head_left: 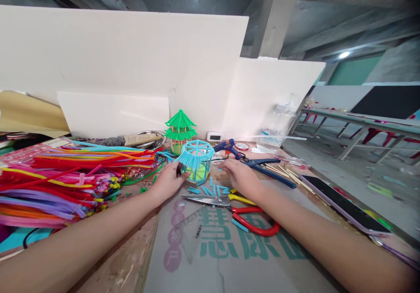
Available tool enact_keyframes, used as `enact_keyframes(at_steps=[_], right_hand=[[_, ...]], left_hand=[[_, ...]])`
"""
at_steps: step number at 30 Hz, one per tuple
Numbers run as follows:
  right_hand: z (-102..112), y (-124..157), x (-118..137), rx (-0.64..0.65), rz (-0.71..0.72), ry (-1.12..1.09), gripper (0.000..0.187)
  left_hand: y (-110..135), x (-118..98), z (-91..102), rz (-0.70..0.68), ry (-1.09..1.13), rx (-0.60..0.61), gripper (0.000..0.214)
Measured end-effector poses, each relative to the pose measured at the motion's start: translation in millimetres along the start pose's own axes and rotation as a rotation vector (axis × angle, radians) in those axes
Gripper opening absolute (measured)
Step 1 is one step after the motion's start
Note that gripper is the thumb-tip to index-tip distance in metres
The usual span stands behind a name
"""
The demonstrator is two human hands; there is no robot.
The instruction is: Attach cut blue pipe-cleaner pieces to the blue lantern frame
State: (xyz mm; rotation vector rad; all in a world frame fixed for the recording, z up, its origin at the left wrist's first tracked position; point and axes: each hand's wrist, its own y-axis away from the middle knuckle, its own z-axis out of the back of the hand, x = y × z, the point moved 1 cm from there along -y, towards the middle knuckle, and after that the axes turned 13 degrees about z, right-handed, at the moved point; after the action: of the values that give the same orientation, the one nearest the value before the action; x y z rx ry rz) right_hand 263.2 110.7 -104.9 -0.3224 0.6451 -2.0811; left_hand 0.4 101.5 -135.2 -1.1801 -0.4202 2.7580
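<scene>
A small pavilion model point(196, 162) of light-blue fuzzy stems stands on a pale-green base, its roof covered on one side and open spokes on the other. My left hand point(169, 180) grips its left side, thumb at the base, other fingers partly hidden. To the right, my right hand point(239, 177) is apart from the model, fingers loosely bent, nothing visible in them. Short blue stem pieces point(207, 191) lie in front of the model. Scissors point(226, 202) with red and yellow handles lie below my right hand. Behind stands a green two-tiered pavilion point(180, 131).
Colourful pipe cleaners point(65, 183) are piled at left. A blue glue gun point(231, 148), pliers point(272, 172), wooden sticks point(295, 179) and a phone point(344, 203) lie right. A small digital clock point(215, 136) stands behind. Cardboard point(190, 275) and a clear ruler point(190, 218) lie in front.
</scene>
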Motion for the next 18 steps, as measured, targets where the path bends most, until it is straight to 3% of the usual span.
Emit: enact_keyframes(at_steps=[4,11,15,18], right_hand=[[4.7,-2.3,5.4,0.003,-0.065,0.005,0.019],[1.0,-1.5,3.0,0.045,0.085,-0.062,0.021],[-2.4,0.4,-1.1,0.025,0.032,-0.123,0.022],[-4.7,0.0,-4.4,0.012,-0.03,-0.184,0.034]], left_hand=[[-0.1,0.9,-0.9,0.0,-0.007,-0.001,0.024],[-0.6,2.5,-1.8,-0.003,-0.012,-0.019,0.026],[0.2,1.8,-1.4,-0.002,-0.007,-0.01,0.025],[1.1,0.7,-0.8,0.007,-0.008,0.001,0.025]])
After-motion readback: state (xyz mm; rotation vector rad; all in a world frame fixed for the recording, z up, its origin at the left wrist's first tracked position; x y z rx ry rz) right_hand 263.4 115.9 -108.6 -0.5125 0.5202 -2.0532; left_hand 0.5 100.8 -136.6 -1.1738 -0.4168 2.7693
